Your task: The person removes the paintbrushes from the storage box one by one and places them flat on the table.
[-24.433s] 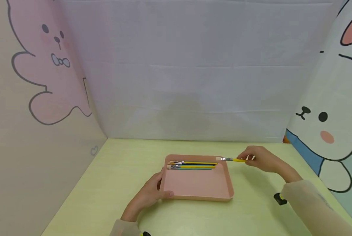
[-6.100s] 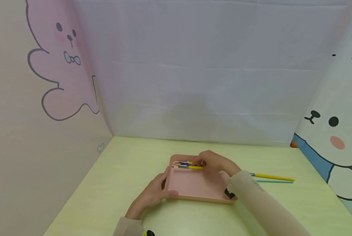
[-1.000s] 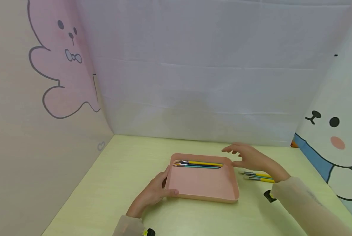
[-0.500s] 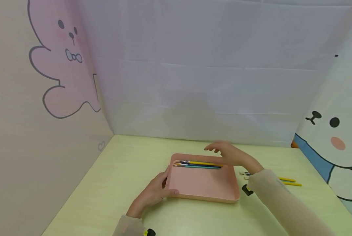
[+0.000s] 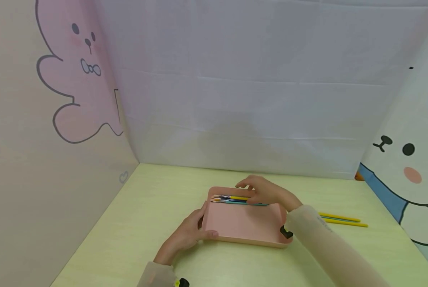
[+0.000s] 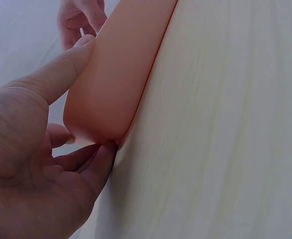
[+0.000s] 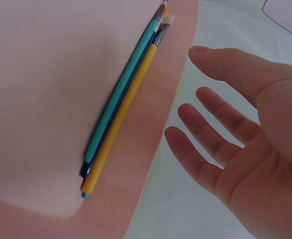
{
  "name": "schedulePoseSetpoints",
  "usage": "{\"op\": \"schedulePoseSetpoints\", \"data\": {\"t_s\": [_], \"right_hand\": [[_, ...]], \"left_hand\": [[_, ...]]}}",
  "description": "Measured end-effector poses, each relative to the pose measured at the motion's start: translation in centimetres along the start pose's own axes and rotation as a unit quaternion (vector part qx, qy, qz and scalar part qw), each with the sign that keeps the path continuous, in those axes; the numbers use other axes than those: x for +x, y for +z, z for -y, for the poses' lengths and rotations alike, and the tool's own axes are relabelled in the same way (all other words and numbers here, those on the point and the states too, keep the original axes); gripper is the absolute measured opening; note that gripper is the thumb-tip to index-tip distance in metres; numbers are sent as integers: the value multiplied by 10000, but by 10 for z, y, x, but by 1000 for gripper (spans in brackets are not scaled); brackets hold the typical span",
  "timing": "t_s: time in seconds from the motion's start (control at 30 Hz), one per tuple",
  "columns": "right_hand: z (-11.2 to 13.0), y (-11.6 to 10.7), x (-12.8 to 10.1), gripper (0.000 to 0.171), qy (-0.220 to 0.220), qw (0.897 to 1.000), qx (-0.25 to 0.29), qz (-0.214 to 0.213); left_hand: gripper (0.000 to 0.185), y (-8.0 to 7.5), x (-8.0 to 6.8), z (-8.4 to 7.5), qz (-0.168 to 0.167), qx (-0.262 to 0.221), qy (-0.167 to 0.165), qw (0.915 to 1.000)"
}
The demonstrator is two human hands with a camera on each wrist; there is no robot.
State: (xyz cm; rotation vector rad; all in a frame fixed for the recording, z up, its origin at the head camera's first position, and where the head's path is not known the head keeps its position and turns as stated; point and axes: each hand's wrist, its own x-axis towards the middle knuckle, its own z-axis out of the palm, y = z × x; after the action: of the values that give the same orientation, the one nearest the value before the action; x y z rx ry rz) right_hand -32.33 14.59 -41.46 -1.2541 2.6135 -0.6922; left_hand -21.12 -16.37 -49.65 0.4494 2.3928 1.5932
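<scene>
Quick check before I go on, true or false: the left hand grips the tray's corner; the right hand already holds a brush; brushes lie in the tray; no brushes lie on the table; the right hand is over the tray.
1. The left hand grips the pink tray at its near left corner: true.
2. The right hand holds a brush: false, its fingers are spread and hold nothing.
3. Paintbrushes lie along the tray's far wall: true.
4. No brushes lie on the table: false, two brushes lie right of the tray.
5. The right hand hovers over the tray's far edge: true.
</scene>
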Motion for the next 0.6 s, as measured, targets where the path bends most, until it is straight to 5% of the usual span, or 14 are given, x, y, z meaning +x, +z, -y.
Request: {"op": "schedulePoseSetpoints", "data": {"t_s": [0.6], "right_hand": [[7, 23, 16, 50, 316, 9972, -59, 668]], "left_hand": [[113, 0, 0, 2, 28, -83, -54, 9999]]}}
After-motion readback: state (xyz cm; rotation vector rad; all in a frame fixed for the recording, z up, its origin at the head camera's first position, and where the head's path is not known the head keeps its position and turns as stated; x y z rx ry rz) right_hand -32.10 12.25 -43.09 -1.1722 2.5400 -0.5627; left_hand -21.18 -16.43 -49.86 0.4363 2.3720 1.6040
